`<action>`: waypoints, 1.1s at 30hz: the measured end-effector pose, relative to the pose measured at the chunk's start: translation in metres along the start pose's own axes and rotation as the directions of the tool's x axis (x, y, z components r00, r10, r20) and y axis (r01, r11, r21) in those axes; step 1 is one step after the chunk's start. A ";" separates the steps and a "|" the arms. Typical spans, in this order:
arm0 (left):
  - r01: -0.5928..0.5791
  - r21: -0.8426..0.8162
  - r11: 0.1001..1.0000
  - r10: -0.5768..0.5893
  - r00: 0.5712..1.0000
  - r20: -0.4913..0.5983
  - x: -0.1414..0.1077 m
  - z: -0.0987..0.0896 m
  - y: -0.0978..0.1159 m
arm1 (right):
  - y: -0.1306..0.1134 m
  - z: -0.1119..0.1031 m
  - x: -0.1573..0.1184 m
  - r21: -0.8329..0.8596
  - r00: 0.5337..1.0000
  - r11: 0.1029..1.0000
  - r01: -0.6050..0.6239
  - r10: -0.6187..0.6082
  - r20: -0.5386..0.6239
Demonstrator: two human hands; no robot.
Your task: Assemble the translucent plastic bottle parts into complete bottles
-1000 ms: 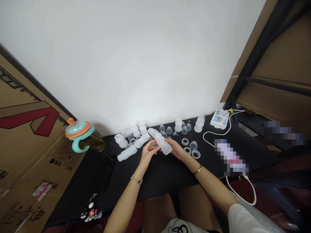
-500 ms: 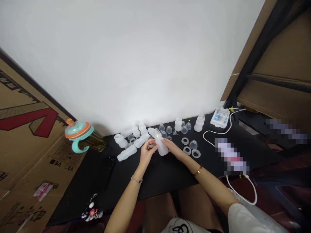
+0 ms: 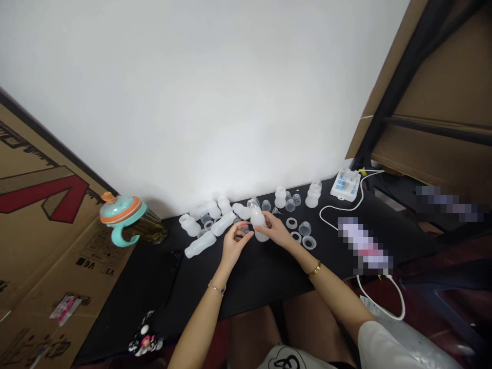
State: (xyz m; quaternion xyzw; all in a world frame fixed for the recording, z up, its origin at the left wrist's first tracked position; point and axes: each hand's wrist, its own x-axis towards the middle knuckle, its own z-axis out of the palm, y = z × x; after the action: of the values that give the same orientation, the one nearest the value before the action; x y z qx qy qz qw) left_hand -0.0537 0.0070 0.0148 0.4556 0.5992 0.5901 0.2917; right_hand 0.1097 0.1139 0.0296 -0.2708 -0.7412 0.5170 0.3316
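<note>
A whitish baby bottle (image 3: 257,219) with a clear dome cap stands nearly upright on the black table, and my right hand (image 3: 278,230) grips it from the right. My left hand (image 3: 234,243) is just left of the bottle, fingers curved and thumb apart, with nothing visible in it. Beyond that hand lie loose bottle bodies, among them one nearest me (image 3: 200,244) on its side. To the right of my right hand are clear ring collars (image 3: 309,242) and a clear dome cap (image 3: 305,228). More clear caps (image 3: 290,205) sit near the wall.
A capped baby bottle (image 3: 313,195) stands at the back right, near a white plastic case (image 3: 346,185) and a white cable. At the left, a jug (image 3: 125,215) with a turquoise handle stands by a cardboard box (image 3: 42,256). A keychain (image 3: 146,342) hangs at the front edge.
The bottle has gone from tilted in both hands to nearly upright in my right hand. My left hand has come off it and its fingers have spread.
</note>
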 end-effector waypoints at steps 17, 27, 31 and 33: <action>-0.136 0.224 0.965 0.137 0.991 0.012 -0.005 0.004 0.006 | 0.026 -0.135 0.004 -0.420 0.685 0.813 -0.404 -0.036 -0.728; -0.173 0.271 0.947 0.167 0.985 0.046 -0.005 0.003 0.002 | 0.019 -0.136 0.000 -0.554 0.755 0.592 -0.586 0.150 -0.638; -0.171 0.287 0.943 0.159 0.985 0.063 -0.005 0.004 0.003 | 0.016 -0.133 -0.002 -0.554 0.742 0.551 -0.624 0.195 -0.642; -0.172 0.289 0.942 0.158 0.985 0.071 -0.005 0.004 0.003 | 0.015 -0.132 -0.003 -0.553 0.734 0.531 -0.643 0.220 -0.642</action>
State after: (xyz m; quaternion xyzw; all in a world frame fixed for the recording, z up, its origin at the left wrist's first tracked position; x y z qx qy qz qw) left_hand -0.0469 0.0038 0.0163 0.5559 0.6331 0.5061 0.1844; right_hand 0.2143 0.1941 0.0475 -0.6867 -0.6765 0.1443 0.2236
